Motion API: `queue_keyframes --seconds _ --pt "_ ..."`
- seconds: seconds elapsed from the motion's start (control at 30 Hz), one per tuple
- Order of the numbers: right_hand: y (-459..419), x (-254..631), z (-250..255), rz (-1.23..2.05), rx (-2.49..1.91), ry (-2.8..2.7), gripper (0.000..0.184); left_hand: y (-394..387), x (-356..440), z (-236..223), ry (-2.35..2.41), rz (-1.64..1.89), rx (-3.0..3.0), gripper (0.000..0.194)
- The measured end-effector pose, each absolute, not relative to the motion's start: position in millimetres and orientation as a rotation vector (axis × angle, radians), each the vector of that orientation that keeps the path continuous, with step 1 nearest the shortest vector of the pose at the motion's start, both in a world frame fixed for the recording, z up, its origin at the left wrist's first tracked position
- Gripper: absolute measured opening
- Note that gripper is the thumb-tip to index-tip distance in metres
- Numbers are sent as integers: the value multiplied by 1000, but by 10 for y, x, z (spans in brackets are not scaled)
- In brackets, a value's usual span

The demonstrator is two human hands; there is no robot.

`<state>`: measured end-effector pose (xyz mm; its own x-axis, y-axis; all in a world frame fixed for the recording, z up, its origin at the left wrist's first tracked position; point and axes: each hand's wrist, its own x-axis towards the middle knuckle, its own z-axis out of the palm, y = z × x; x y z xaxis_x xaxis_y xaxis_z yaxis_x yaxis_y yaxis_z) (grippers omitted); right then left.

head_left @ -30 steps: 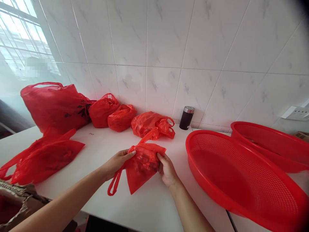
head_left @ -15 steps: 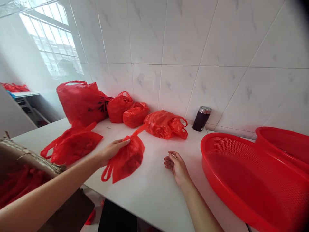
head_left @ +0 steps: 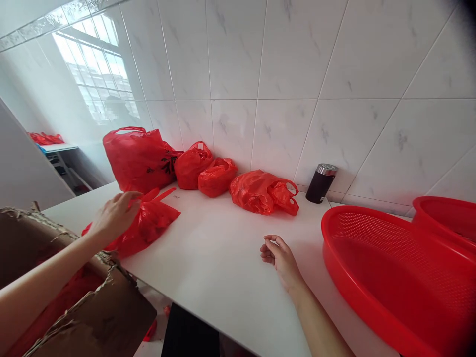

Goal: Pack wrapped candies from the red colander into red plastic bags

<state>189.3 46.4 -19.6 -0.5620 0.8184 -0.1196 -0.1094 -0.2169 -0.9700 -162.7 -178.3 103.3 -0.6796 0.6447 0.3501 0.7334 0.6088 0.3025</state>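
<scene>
As the left hand (head_left: 115,215) presses a red bag (head_left: 154,223) by a carton (head_left: 22,248), the right hand (head_left: 280,260) lies empty.

The head-worn camera looks forward and down across a white counter (head_left: 211,258) toward a tiled wall (head_left: 282,59)

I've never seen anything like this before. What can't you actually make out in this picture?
All from the head view:
The red bag: the left hand hides part of it.
The red plastic bags along the wall: their own plastic hides what is inside.
The red material in the cardboard box: torn cardboard covers it, and the picture's edge cuts it off.
The far red basket: the right edge cuts it off.
The window patch: blurred.
</scene>
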Motion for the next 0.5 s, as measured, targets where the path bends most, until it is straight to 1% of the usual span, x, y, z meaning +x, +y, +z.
queue_keyframes --seconds 0.13,0.2,0.27,0.33,0.4,0.5 --pt "362 1819 -149 1748 -921 -1501 36 -1584 -1205 717 -2625 -511 -1613 36" --pt "181 1863 -39 1699 -918 -1564 32 -1447 -920 542 -2601 -479 -1836 33" --pt "-72 2031 173 1655 -823 -1735 27 -1328 -654 415 -2566 -478 -2052 34" --pt "-315 2321 479 1567 -690 -2061 21 -1230 -457 351 -2571 -488 -2242 34" --pt "-427 2709 822 1336 -724 -2218 17 -1131 -346 340 -2621 -491 -2371 34" --pt "-155 3443 1237 901 -883 -2144 17 -946 -285 346 -2718 -561 -2464 36"
